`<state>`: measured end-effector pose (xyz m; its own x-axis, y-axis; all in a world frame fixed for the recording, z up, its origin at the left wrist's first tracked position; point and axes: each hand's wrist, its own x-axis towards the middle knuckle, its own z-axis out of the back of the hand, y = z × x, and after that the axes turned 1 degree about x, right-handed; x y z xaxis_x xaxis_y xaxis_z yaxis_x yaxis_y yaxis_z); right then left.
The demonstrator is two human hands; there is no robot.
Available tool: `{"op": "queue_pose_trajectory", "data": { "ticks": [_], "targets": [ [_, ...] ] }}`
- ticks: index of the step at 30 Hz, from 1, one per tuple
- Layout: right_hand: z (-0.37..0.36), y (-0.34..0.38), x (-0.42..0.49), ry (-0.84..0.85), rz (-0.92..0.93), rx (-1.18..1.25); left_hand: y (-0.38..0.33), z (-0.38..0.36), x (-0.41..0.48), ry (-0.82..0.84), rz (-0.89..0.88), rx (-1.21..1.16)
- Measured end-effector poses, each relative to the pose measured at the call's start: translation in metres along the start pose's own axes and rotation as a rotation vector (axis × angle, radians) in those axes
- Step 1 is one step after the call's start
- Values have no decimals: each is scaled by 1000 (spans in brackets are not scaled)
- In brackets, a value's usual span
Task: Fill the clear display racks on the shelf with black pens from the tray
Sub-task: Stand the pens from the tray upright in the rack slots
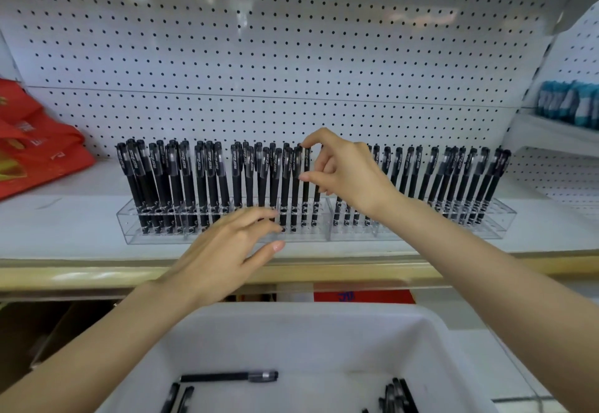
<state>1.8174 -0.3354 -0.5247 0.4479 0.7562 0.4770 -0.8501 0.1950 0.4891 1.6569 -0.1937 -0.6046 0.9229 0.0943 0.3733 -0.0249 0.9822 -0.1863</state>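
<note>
The white shelf [64, 228] spans the middle of the frame, with a bare strip along its front edge. At bottom centre sits the white tray [447, 341], with a few loose pens [227, 377] low in it. On the shelf the left rack [129, 231] and right rack [499, 221] stand end to end, packed with upright black pens [207, 172]. My right hand [350, 172] is raised at centre, index finger and thumb pinching one standing pen [305, 185] near its cap. My left hand [223, 250] reaches low, fingers [259, 215] straight, tips at the left rack's front.

Red bag [32, 147] far L, white pegboard [291, 40] behind, blue packs [570, 103] far R.
</note>
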Motion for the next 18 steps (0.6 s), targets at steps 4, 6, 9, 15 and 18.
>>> {"op": "queue_pose_trajectory", "data": {
  "ticks": [4, 6, 9, 15, 18],
  "targets": [
    [-4, 7, -32, 52, 60, 23, -4, 0, -12, -33, -56, 31],
    [-12, 8, -52, 103, 78, 31, -8, -2, -20, -18, -64, 26],
    [-30, 6, -83, 165, 75, 50, -10, -8, -34, 14, -68, 16],
    [-90, -3, -135, 376, 41, 75, -4, -22, -64, 51, -31, 31],
    [-124, -8, -151, 541, 22, -7, 0, -26, -75, 17, 8, 31]
  ]
}}
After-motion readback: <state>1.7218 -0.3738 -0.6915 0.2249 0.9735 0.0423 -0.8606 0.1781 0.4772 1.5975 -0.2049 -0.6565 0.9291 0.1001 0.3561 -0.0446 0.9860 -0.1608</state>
